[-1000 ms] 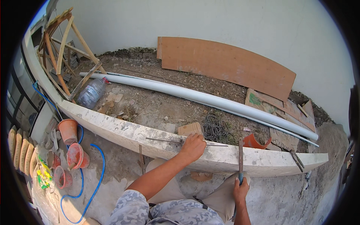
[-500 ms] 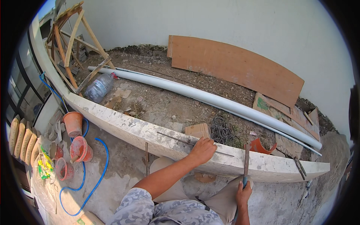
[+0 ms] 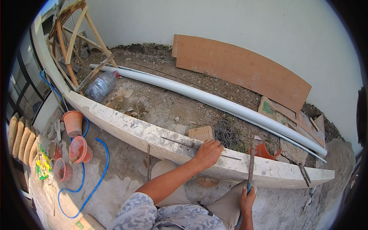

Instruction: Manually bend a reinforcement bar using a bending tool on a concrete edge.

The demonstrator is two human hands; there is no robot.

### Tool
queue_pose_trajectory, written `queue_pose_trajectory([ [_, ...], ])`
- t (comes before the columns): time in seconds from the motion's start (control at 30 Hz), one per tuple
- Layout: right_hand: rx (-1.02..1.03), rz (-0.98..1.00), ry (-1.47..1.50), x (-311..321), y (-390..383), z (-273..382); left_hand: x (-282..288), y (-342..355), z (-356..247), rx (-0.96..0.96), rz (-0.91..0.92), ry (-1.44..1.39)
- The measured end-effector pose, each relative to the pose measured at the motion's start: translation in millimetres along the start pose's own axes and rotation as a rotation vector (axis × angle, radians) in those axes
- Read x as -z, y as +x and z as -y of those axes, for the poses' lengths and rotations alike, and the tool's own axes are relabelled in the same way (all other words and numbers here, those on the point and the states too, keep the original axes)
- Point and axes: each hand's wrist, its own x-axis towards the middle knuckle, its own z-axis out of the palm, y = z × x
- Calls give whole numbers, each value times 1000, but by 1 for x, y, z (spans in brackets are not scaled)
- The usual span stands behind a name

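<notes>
My left hand (image 3: pixel 209 152) is closed over a thin dark metal rod (image 3: pixel 177 142), which lies along the top of a low whitish concrete wall (image 3: pixel 147 132). The rod sticks out on both sides of the fingers. My right hand (image 3: pixel 248 197), to the right and nearer my body, is closed round the blue handle of a long tool (image 3: pixel 251 168). The tool's flat, rusty metal bar points away from me across the wall's edge, right of the rod's end. Its exact kind I cannot tell. A hinged metal hand tool (image 3: pixel 305 175) rests over the wall's edge farther right.
Beyond the wall are a long white pipe (image 3: pixel 203 96), a coil of dark cord (image 3: pixel 226 133), a cardboard box (image 3: pixel 201 133) and a plywood sheet (image 3: pixel 237 73). Left on the floor stand reddish buckets (image 3: pixel 73 123) and a blue hose (image 3: pixel 105 165). A wooden frame (image 3: pixel 71 46) rises far left.
The view has shifted slightly. Both hands keep their grips, with the rod and the long tool in nearly the same places on the wall.
</notes>
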Motion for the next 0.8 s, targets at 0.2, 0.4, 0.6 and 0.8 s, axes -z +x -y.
queue_pose_trajectory([
  [0.2, -4, 48, 45, 3, 3, 2, 73, -50, 42, 365, -335, -102],
  [0.4, -7, 36, 58, 5, 7, 5, 57, -94, 93, 425, -259, -31],
  [0.6, 41, 52, 42, 3, 8, 3, 39, -107, 88, 377, -371, 83],
  [0.8, -78, 95, 272, 10, 15, -23, 30, -114, 79, 318, -359, 171],
])
